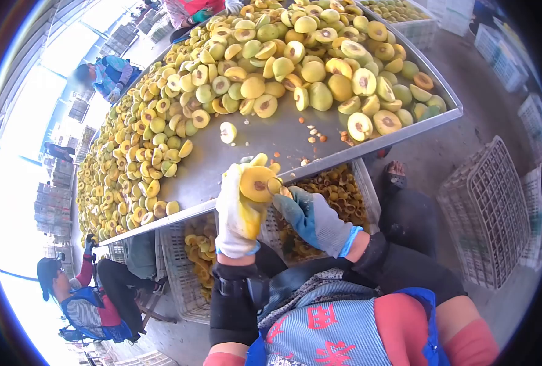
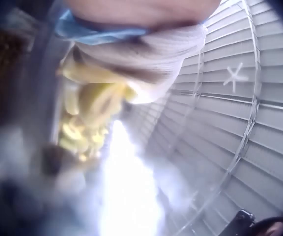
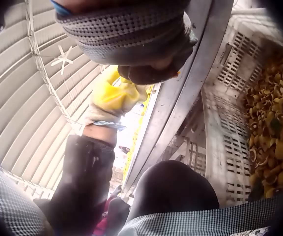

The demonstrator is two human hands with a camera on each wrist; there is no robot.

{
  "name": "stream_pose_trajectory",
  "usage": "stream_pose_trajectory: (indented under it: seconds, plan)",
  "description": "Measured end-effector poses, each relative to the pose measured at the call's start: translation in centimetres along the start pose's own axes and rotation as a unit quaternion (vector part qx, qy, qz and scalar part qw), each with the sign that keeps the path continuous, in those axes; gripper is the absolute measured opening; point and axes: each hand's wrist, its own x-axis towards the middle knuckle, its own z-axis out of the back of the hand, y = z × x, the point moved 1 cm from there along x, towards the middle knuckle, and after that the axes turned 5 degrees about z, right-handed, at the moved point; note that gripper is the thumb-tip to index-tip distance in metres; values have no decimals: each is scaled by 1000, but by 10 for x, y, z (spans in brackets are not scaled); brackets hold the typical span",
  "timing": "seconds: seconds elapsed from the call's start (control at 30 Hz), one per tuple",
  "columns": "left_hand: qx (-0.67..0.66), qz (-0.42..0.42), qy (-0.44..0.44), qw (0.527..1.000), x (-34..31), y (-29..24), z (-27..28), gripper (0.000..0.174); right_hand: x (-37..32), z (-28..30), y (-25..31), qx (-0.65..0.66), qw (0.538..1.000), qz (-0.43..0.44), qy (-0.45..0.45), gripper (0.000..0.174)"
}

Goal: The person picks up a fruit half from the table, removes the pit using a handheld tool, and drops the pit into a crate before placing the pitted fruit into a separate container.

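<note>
My left hand [image 1: 239,216], in a white glove stained yellow, grips a yellow peach half [image 1: 256,183] with its cut face showing. Above the near edge of the metal table [image 1: 283,137], my right hand [image 1: 320,221] in a grey-blue glove meets that peach half. Its curled fingers pinch a small round-ended tool [image 1: 285,192] at the fruit's edge, most of it hidden by the glove. From the right wrist, the right hand [image 3: 131,46] overlaps the yellow-stained left glove [image 3: 114,96]. The left wrist view is blurred around the held fruit [image 2: 99,103].
Heaped peach halves [image 1: 271,67] cover much of the table, with a lone half [image 1: 228,132] and loose pits [image 1: 314,135] nearer. Below the edge stand crates of peach scraps [image 1: 338,189]. An upright crate [image 1: 491,213] is at right; a seated person [image 1: 100,299] works at left.
</note>
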Motion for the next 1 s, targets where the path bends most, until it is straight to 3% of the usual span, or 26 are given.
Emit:
stream_pose_trajectory:
  seconds: [0.03,0.1,0.13,0.2,0.27,0.33,0.4,0.47,0.63,0.83,0.93,1.0]
  plan:
    - [-127,66,-7,990,-7,-1,-11,42,0,4,-1,-23,1000,-9,-1,33]
    - [105,-60,-15,993,-10,12,-12,44,0,11,-4,-69,997,-26,-4,37]
    - [96,-82,-37,991,-12,12,-20,44,1,12,-6,-80,997,-19,-11,42]
    - [-3,-68,-43,997,-15,10,-28,44,-3,12,-4,-87,996,-17,-8,42]
    - [-184,5,-12,983,-15,10,-31,45,-5,13,-4,-81,996,-24,-4,43]
    - [4,-74,14,997,-18,14,-36,41,-6,13,-8,-61,997,-42,-2,43]
    - [6,-44,0,999,-20,13,-39,37,-7,14,-4,-39,997,-59,11,45]
    - [-179,97,-53,978,-20,8,-45,33,-8,12,-3,-11,997,-76,23,47]
    - [-161,61,-94,981,-25,20,-51,26,-15,2,-15,95,987,-128,34,50]
    - [-103,36,-104,989,-29,22,-53,24,-21,-5,-16,171,979,-102,40,57]
    - [-112,12,-102,988,-30,31,-51,29,-17,6,7,188,947,-246,83,62]
    - [-128,7,-78,989,-29,35,-50,35,-13,14,12,284,884,-343,139,61]
